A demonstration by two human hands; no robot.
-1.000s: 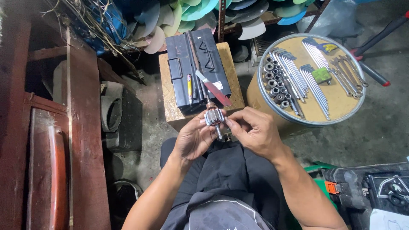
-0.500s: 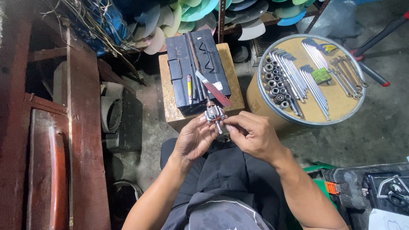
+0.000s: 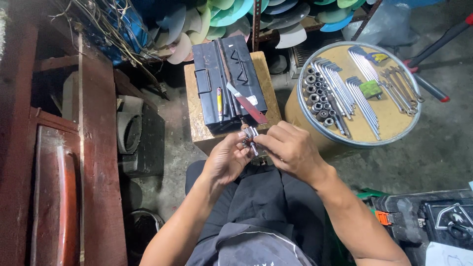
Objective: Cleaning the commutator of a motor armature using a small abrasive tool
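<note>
Both hands pinch one small metal part between them: left hand closed on its lower left side, right hand closed on it from the right, fingertips on the short shaft sticking out. Part sits above the person's lap, just in front of the near edge of a wooden block serving as desk. What kind of part, cannot tell exactly; silvery, small, some brownish bit at its top. On the block: black metal toolbox, closed, with wire handles on the lid, a yellow-handled tool lying on it, and a red-and-silver flat blade lying diagonally across it, lower end near the held part. Right of that, round metal tray on a drum, holding a row of sockets, sets of hex keys, a few wrenches. Fan blades, teal, pink and grey, piled at top. Dark red wooden cabinet on left. Black tool case at lower right on concrete floor.
</note>
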